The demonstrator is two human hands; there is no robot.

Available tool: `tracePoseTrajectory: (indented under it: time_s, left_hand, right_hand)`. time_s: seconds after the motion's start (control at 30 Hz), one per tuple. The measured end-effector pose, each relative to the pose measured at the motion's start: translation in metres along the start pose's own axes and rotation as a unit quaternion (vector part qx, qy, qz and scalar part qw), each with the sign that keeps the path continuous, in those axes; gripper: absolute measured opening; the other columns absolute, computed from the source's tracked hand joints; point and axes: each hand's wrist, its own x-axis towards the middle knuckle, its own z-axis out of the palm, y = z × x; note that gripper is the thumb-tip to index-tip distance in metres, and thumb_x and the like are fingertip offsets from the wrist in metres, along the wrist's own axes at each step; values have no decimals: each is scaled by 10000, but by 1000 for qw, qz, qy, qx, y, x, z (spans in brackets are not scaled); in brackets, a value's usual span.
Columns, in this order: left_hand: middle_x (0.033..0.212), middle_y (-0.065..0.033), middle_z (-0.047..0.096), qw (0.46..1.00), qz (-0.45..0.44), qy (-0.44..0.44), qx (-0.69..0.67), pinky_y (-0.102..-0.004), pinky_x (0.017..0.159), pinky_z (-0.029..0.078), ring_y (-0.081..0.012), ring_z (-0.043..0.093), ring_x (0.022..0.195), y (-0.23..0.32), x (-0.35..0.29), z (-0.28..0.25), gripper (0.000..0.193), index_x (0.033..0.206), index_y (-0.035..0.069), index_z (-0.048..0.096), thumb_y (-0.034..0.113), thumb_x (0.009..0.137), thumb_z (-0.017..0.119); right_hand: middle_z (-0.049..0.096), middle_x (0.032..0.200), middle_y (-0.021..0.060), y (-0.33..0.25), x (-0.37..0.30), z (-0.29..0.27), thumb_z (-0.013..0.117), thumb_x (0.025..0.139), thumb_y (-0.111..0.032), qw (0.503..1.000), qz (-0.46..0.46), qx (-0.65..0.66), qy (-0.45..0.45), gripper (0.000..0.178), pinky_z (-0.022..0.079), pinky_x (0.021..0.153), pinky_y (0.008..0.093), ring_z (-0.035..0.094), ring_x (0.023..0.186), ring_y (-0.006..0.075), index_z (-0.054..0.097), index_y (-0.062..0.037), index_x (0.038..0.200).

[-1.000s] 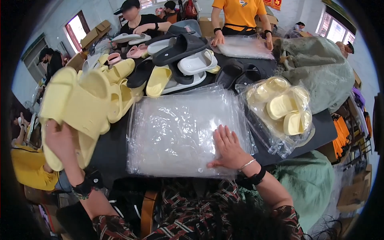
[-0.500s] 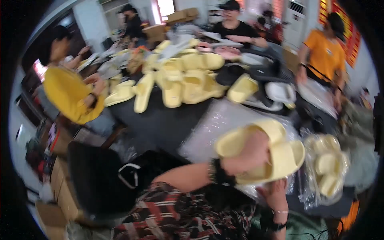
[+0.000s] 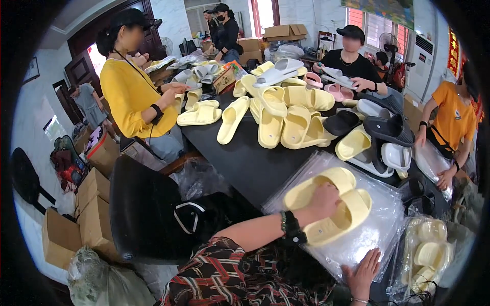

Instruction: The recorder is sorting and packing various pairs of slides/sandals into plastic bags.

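Note:
A pair of pale yellow slippers (image 3: 352,209) lies side by side, soles down, over a stack of clear plastic bags (image 3: 377,239). My left hand (image 3: 324,201) is closed on the pair where the two slippers meet, its fingertips partly hidden between the straps. Below the slippers, my right hand (image 3: 363,271) rests flat with fingers spread on the near edge of the bags, holding nothing. Just right of it is a bagged pair of yellow slippers (image 3: 427,252).
A heap of yellow slippers (image 3: 270,117) covers the table's far part, with grey, pink and black slippers (image 3: 390,132) among them. A black chair (image 3: 140,214) stands at left, near cardboard boxes (image 3: 94,214). Several people work around the table, one in an orange shirt (image 3: 451,109) at right.
The slippers have tilted down flatter over the bags, still in my left hand. My right hand has moved from their lower edge onto the bags. The whole view has shifted.

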Motion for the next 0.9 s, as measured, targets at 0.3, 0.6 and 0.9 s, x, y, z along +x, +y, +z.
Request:
tracePoseTrajectory:
  time_s: [0.3,0.6,0.9]
  left_hand:
    - [750,-254,634,991,-37,121,51,-512,688,485,-442,617,755,-115,7,-53,137,744,-24,658,108,712,677]
    - [797,-218,599,989,36,-67,-129,-502,719,461,-416,576,797,48,-31,-52,94,749,-11,582,45,718,650]
    - [951,-212,609,989,47,-92,-101,-495,796,464,-413,551,949,24,-44,-30,89,805,-14,589,37,735,609]
  right_hand:
    - [72,1609,298,-6,-1,-11,623,811,-690,999,21,24,-15,1200,37,1217,486,38,1519,379,82,112,1520]
    - [140,1593,308,-3,1,-3,663,784,-670,999,-5,11,44,1178,78,1211,501,92,1509,404,160,110,1510]
    - [166,1575,332,-1,-1,6,658,783,-678,998,-15,8,67,1168,104,1199,521,126,1494,434,190,125,1490]
